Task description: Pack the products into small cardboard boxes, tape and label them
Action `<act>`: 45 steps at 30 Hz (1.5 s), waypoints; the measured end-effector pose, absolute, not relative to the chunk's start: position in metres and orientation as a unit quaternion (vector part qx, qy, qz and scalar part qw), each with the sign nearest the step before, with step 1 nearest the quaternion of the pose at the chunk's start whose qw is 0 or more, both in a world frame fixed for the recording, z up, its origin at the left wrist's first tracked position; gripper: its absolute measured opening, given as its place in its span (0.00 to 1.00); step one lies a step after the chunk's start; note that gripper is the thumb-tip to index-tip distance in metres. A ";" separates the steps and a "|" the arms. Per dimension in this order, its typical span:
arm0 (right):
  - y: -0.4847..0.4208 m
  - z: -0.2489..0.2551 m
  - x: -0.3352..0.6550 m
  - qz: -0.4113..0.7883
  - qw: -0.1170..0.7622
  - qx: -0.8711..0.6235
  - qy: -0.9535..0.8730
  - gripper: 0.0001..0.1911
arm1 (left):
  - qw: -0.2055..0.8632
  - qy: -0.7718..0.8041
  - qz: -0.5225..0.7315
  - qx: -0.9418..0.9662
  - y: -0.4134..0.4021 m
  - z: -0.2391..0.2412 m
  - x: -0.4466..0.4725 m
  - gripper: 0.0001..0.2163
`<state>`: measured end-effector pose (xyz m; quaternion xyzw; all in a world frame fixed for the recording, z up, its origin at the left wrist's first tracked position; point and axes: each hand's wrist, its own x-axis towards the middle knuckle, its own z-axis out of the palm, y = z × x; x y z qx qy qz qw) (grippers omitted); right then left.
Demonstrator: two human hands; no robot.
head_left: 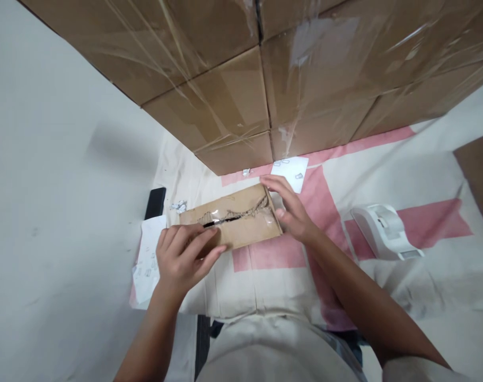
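A small cardboard box [251, 231] lies on the cloth-covered table, with a ragged tear running lengthwise along its top. Dark gaps show through the split, and bits of clear tape shine beside it. My left hand [181, 254] grips the box's left front part, fingers bent at the torn slit and thumb along the front edge. At the opposite end, my right hand [291, 209] holds the box, fingertips at the far corner and thumb against the right side. What lies inside the box is hidden.
Large taped cartons [229, 106] stand stacked behind the box. A white tape dispenser [384, 231] sits to the right. Paper sheets [148, 265] and a black flat object [155, 202] lie left, near a crumpled scrap [179, 206]. Another white paper [295, 170] lies behind.
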<state>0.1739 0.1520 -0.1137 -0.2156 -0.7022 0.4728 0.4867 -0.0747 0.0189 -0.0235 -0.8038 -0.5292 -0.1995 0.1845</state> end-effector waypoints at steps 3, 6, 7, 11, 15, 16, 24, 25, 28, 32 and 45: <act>0.167 -0.120 0.186 0.408 0.530 -0.341 -0.661 0.25 | 0.205 -0.534 -0.248 -0.782 0.013 -0.028 -0.080 0.15; 0.186 -0.132 0.202 0.265 0.469 -0.529 -0.656 0.21 | 0.224 -0.543 -0.296 -0.754 0.006 -0.036 -0.088 0.15; 0.191 -0.137 0.207 0.217 0.421 -0.580 -0.663 0.21 | 0.228 -0.546 -0.307 -0.745 0.003 -0.038 -0.090 0.14; 0.201 -0.154 0.218 0.126 0.266 -0.646 -0.704 0.21 | 0.237 -0.556 -0.326 -0.727 -0.001 -0.045 -0.096 0.13; 0.203 -0.160 0.216 0.125 0.266 -0.629 -0.720 0.17 | 0.242 -0.555 -0.321 -0.728 0.000 -0.047 -0.096 0.12; 0.203 -0.160 0.215 0.130 0.275 -0.628 -0.716 0.15 | 0.242 -0.555 -0.319 -0.729 0.000 -0.047 -0.095 0.12; 0.200 -0.136 0.215 0.193 0.369 -0.503 -0.757 0.09 | 0.194 -0.612 -0.300 -0.706 0.009 -0.050 -0.089 0.13; 0.198 -0.130 0.215 0.237 0.372 -0.453 -0.775 0.09 | 0.181 -0.627 -0.290 -0.700 0.012 -0.050 -0.090 0.15; 0.186 -0.112 0.215 0.398 0.337 -0.330 -0.787 0.09 | 0.149 -0.649 -0.270 -0.695 0.020 -0.050 -0.100 0.19; 0.166 -0.100 0.220 0.396 0.250 -0.314 -0.826 0.12 | 0.115 -0.648 -0.251 -0.709 0.027 -0.049 -0.114 0.19; 0.121 -0.124 0.240 0.419 0.229 -0.284 -0.832 0.34 | 0.077 -0.662 -0.275 -0.693 0.033 -0.052 -0.114 0.27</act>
